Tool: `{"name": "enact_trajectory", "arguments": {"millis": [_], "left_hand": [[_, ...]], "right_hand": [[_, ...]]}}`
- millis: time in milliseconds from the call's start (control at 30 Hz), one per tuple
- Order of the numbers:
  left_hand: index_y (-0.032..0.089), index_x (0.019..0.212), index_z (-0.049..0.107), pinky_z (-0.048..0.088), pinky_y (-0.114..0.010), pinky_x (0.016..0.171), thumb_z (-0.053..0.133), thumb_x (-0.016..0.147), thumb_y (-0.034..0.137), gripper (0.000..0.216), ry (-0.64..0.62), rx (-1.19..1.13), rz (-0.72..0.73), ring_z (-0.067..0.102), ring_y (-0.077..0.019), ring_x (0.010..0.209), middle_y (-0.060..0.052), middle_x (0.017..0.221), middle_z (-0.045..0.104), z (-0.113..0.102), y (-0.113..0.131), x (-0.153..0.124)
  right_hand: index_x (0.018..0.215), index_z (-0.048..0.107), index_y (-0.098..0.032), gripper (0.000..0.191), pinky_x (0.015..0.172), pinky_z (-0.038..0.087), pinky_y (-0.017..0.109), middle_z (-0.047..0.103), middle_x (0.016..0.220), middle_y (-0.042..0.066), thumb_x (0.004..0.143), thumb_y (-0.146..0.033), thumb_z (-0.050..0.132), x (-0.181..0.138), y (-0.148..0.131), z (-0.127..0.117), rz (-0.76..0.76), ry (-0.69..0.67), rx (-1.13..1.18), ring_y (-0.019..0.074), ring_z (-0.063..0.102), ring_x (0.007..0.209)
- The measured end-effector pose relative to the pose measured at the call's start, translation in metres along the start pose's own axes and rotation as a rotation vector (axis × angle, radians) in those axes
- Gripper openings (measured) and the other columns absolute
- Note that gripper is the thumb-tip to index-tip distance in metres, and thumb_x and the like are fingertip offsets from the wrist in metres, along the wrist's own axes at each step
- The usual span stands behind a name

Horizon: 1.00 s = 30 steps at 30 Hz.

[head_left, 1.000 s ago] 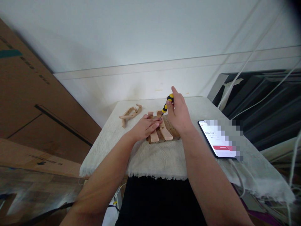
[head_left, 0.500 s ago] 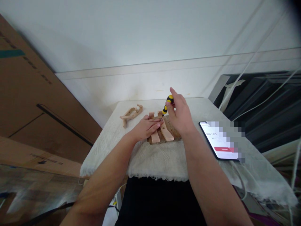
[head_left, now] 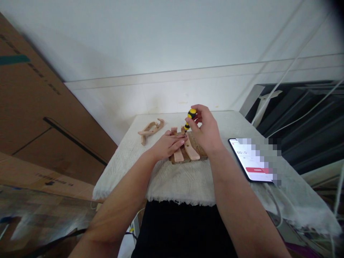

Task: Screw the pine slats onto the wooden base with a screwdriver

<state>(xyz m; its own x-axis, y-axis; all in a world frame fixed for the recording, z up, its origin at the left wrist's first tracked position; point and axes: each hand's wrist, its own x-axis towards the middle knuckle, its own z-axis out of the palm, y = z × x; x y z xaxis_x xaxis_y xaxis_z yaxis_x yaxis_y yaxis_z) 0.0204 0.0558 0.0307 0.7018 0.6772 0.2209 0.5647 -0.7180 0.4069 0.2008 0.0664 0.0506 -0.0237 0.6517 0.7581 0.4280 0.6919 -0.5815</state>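
Note:
My right hand [head_left: 205, 125] has its fingers around the black-and-yellow handle of a screwdriver [head_left: 191, 115]. The screwdriver stands nearly upright, tilted a little, its tip down by a pale curved wooden piece [head_left: 191, 150] with a hole in it. My left hand [head_left: 169, 144] lies over the wood with fingers stretched out, the fingertips right beside the tip. Under that hand is a second pale wooden piece [head_left: 178, 155]. Both pieces rest on a darker wooden block [head_left: 199, 144]. Whether a screw is under the tip is too small to tell.
Left of the block, a joined wooden part [head_left: 152, 129] lies on the white cloth [head_left: 174, 182] covering the table. A phone [head_left: 249, 161] with a lit screen and a cable is on the right. Large cardboard [head_left: 32, 107] leans at left; a white wall [head_left: 172, 93] stands behind.
My right hand's fingers have shifted on the screwdriver handle, the raised finger now curling around its top. The handle stands slightly more upright. My left hand keeps its place on the wood.

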Motion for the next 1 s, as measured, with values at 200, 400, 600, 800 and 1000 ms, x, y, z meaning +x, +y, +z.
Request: {"name": "enact_trajectory", "arguments": {"millis": [200, 400, 600, 800, 1000], "left_hand": [[0.024, 0.137, 0.053, 0.031, -0.042, 0.1, 0.025, 0.103, 0.038, 0.047, 0.005, 0.018, 0.012, 0.051, -0.0215, 0.127, -0.005, 0.143, 0.052, 0.0021, -0.0036, 0.0002], [0.024, 0.137, 0.053, 0.031, -0.041, 0.096, 0.024, 0.103, 0.037, 0.047, -0.007, 0.043, 0.001, 0.052, -0.0213, 0.124, -0.006, 0.144, 0.051, 0.0013, -0.0038, 0.0], [0.022, 0.136, 0.054, 0.031, -0.041, 0.097, 0.027, 0.103, 0.036, 0.045, -0.001, 0.026, -0.004, 0.053, -0.0213, 0.124, -0.007, 0.142, 0.053, 0.0011, -0.0017, -0.0004], [0.023, 0.137, 0.053, 0.031, -0.042, 0.1, 0.024, 0.103, 0.036, 0.047, -0.006, 0.026, -0.003, 0.052, -0.022, 0.125, -0.006, 0.143, 0.052, 0.0003, -0.0003, 0.0004], [0.024, 0.136, 0.054, 0.031, -0.042, 0.101, 0.025, 0.102, 0.037, 0.046, -0.006, 0.006, -0.01, 0.051, -0.0223, 0.126, -0.005, 0.144, 0.052, -0.0002, 0.0008, 0.0001]], "right_hand": [[0.129, 0.049, -0.024, 0.04, 0.082, 0.055, 0.041, 0.064, 0.113, 0.01, 0.092, -0.039, 0.048, -0.0004, -0.0015, 0.001, 0.015, -0.057, 0.032, 0.0211, 0.064, 0.089], [0.142, 0.039, -0.026, 0.052, 0.088, 0.053, 0.045, 0.066, 0.116, 0.011, 0.093, -0.04, 0.046, -0.0012, 0.0006, 0.0029, 0.058, -0.077, 0.029, 0.0234, 0.064, 0.097], [0.135, 0.047, -0.023, 0.046, 0.088, 0.053, 0.045, 0.065, 0.117, 0.012, 0.093, -0.039, 0.045, -0.0004, 0.0012, 0.003, 0.067, -0.075, 0.016, 0.024, 0.064, 0.096], [0.133, 0.049, -0.022, 0.045, 0.087, 0.053, 0.045, 0.066, 0.115, 0.012, 0.093, -0.041, 0.045, -0.0001, -0.0006, 0.0022, 0.06, -0.064, -0.01, 0.0236, 0.065, 0.093], [0.133, 0.05, -0.024, 0.044, 0.087, 0.054, 0.046, 0.066, 0.114, 0.011, 0.093, -0.041, 0.046, -0.0004, -0.0017, 0.0032, 0.041, -0.064, -0.012, 0.0237, 0.065, 0.092]]}}
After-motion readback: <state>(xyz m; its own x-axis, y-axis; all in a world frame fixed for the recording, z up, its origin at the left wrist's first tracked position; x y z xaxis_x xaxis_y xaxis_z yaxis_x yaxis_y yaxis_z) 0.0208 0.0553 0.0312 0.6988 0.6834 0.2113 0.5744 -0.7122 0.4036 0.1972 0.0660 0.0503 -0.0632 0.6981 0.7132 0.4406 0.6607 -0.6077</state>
